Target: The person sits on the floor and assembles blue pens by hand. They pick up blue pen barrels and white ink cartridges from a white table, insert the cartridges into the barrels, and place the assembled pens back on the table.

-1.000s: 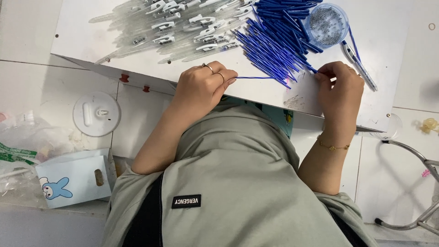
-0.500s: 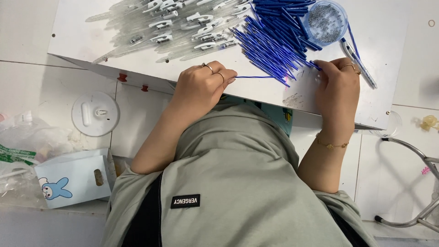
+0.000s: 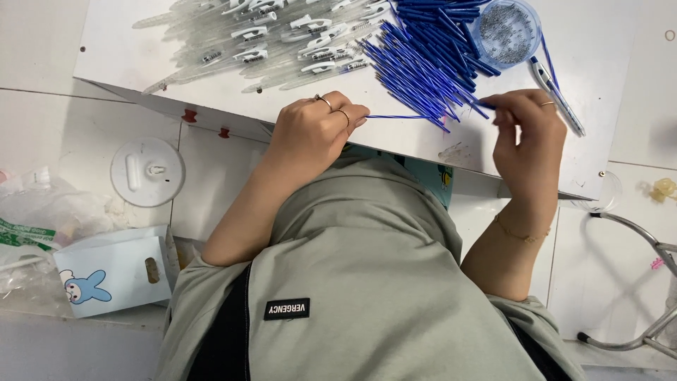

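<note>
Pinched in my left hand's [image 3: 310,134] grip lies one blue refill [image 3: 395,116] flat on the tabletop [image 3: 606,85], my right hand [image 3: 525,130] closed on another at the blue pile [image 3: 423,63], while many clear pen barrels [image 3: 268,35] wait unfilled and one assembled pen [image 3: 557,95] lies aside.

blue refills [image 3: 423,67], clear pen barrels [image 3: 268,35], white board [image 3: 606,63]

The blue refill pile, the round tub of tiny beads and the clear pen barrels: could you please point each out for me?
blue refill pile [image 3: 423,60], head view, middle of the heap.
round tub of tiny beads [image 3: 505,29], head view, bead-filled centre.
clear pen barrels [image 3: 261,39], head view, middle of the spread.
</note>
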